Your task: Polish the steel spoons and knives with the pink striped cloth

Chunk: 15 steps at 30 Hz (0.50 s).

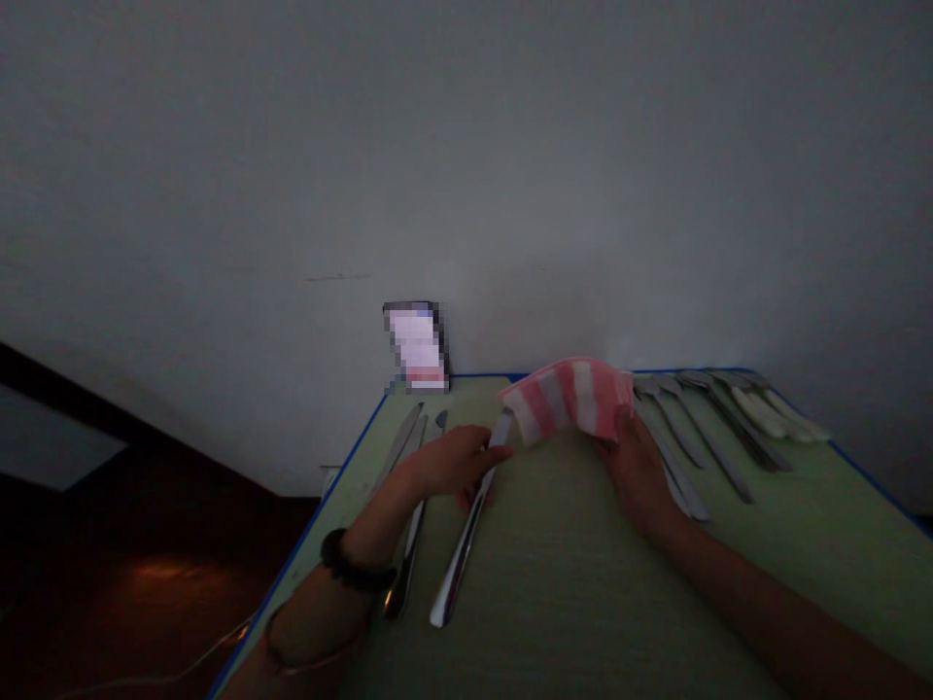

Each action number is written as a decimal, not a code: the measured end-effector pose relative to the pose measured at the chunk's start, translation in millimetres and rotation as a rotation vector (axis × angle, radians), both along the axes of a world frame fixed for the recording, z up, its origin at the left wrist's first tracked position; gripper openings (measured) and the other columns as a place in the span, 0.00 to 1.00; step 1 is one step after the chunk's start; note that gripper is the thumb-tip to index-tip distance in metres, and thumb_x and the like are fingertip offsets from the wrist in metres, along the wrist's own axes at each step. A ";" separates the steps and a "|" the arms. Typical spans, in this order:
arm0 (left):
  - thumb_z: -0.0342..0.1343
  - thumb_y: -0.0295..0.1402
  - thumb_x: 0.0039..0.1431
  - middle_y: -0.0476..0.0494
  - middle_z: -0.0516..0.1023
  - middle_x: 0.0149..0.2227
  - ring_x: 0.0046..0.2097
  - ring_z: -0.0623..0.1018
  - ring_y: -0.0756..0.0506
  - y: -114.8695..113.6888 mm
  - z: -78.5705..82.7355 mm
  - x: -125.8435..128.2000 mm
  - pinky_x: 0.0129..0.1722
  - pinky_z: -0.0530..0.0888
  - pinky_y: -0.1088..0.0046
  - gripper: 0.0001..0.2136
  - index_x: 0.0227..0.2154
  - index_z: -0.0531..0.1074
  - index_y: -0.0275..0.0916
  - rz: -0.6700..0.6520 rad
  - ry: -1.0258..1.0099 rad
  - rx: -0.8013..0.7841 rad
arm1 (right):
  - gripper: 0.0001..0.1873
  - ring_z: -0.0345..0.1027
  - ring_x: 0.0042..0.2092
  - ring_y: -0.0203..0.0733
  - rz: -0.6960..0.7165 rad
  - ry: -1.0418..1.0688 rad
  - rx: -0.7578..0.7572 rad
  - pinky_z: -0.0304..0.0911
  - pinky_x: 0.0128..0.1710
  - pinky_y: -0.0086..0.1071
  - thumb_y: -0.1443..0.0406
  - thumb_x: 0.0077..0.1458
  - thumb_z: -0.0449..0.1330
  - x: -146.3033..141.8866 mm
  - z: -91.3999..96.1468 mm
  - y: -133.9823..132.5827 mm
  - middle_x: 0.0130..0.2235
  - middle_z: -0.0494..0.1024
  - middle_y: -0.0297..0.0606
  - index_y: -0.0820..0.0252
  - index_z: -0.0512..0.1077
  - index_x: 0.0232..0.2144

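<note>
My left hand (466,462) is closed around the middle of a table knife (458,574). Its silver handle points toward me and its blade away, the tip close to a cloth. That cloth (569,397), striped pink and white, is held up by my right hand (638,476), with the thumb on its right end and the other fingers partly hidden. Left of the held knife lies more silver cutlery (409,559), partly covered by my left arm. Just right of my right hand, several spoons and other utensils (704,437) lie in a slanted row.
A phone (419,345) with a lit screen leans against the grey wall (583,175) at the table's back left. The green table (569,603) has a blue edge. White-handled utensils (773,413) lie at the back right. A pale cable (167,678) runs along the dark floor.
</note>
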<state>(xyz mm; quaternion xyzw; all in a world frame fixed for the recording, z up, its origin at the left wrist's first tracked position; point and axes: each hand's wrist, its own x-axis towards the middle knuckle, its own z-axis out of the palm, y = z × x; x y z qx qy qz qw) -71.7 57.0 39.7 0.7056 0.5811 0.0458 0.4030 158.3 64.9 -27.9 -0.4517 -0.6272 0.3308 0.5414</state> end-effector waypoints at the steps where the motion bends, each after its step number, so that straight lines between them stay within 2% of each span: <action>1: 0.44 0.47 0.58 0.48 0.76 0.22 0.22 0.77 0.46 -1.5 1.5 4.2 0.22 0.70 0.74 0.16 0.29 0.65 0.40 0.005 -0.014 0.021 | 0.28 0.68 0.50 0.47 0.041 0.180 -0.087 0.67 0.46 0.45 0.52 0.61 0.34 -0.9 -0.8 2.1 0.50 0.71 0.48 0.59 0.58 0.54; 3: 0.42 0.48 0.59 0.49 0.76 0.23 0.23 0.77 0.46 -4.7 3.6 13.0 0.23 0.70 0.74 0.16 0.30 0.64 0.41 0.012 -0.040 0.059 | 0.26 0.67 0.51 0.46 0.084 0.538 -0.279 0.66 0.48 0.45 0.50 0.59 0.39 -3.5 0.3 4.9 0.50 0.72 0.45 0.58 0.59 0.52; 5: 0.41 0.48 0.60 0.50 0.75 0.22 0.22 0.76 0.47 -7.6 4.3 21.5 0.23 0.70 0.74 0.16 0.29 0.63 0.41 0.020 -0.055 0.084 | 0.25 0.66 0.52 0.46 0.127 0.711 -0.393 0.65 0.50 0.45 0.50 0.58 0.44 -5.5 3.4 5.5 0.51 0.71 0.45 0.58 0.60 0.50; 7: 0.40 0.48 0.60 0.50 0.75 0.21 0.22 0.76 0.47 -9.4 4.8 28.0 0.22 0.70 0.75 0.16 0.28 0.61 0.41 0.032 -0.057 0.102 | 0.24 0.66 0.52 0.47 0.170 0.796 -0.466 0.64 0.51 0.46 0.51 0.57 0.46 -6.2 6.1 4.7 0.52 0.70 0.45 0.58 0.61 0.49; 11: 0.40 0.48 0.60 0.50 0.75 0.20 0.20 0.75 0.47 -9.6 11.6 30.3 0.20 0.68 0.75 0.16 0.28 0.61 0.41 0.079 -0.030 0.158 | 0.23 0.66 0.52 0.46 0.215 0.907 -0.517 0.63 0.52 0.46 0.52 0.56 0.49 -4.9 6.6 4.1 0.54 0.69 0.44 0.57 0.60 0.50; 15: 0.41 0.49 0.60 0.49 0.75 0.20 0.22 0.76 0.47 -8.3 22.8 24.6 0.22 0.68 0.75 0.17 0.27 0.61 0.41 0.155 0.027 0.296 | 0.24 0.66 0.52 0.47 0.230 0.917 -0.548 0.61 0.53 0.47 0.51 0.56 0.47 -3.2 6.3 6.1 0.53 0.69 0.45 0.58 0.61 0.49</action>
